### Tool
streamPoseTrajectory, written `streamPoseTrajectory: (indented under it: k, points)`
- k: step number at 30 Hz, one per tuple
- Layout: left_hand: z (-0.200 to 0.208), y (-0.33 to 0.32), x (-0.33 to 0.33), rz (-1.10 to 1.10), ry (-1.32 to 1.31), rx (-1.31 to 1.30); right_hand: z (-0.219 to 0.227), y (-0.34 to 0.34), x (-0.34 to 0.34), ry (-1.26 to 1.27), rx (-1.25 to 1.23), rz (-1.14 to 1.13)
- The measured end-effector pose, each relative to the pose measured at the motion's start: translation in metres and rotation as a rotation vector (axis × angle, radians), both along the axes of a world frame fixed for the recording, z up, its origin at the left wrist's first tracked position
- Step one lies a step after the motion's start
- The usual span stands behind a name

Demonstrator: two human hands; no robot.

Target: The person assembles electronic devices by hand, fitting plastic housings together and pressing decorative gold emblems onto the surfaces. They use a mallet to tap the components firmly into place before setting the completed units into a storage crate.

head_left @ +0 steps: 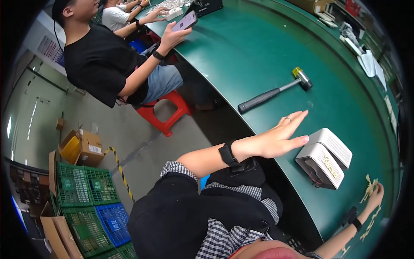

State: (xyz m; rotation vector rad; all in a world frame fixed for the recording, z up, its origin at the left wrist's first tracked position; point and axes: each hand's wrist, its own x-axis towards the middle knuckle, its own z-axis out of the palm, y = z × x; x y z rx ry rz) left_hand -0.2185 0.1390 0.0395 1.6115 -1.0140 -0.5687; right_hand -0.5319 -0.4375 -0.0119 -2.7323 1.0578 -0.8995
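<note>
My left hand (278,141) is stretched out flat over the bench edge, fingers extended and thumb toward the white housing (332,172). The hand is empty. This housing has an opening on its near side with dark and red wires inside, and cream raised lettering on its face. A second white shell (334,144) with a perforated surface sits against it on the far side. Out to the right, my right hand (374,199) has its fingers curled at a thin cream cut-out piece (368,189). More cream pieces (370,224) lie beside my right wrist.
A mallet (276,93) with a black grip and a yellow-and-dark head lies on the green bench (241,47). At the left, a seated person holds a phone (184,21). Green and blue crates (88,185) and cardboard boxes (88,144) stand on the floor.
</note>
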Motion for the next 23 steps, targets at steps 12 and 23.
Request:
streamPoseTrajectory:
  k: [12, 23]
  points:
    - [-0.047, 0.005, 0.019, 0.164, -0.567, 0.017, 0.006, -0.031, -0.024, -0.038, 0.217, -0.048]
    - [-0.060, 0.008, 0.020, 0.190, -0.597, -0.051, -0.001, 0.030, -0.072, -0.243, -0.126, -0.451]
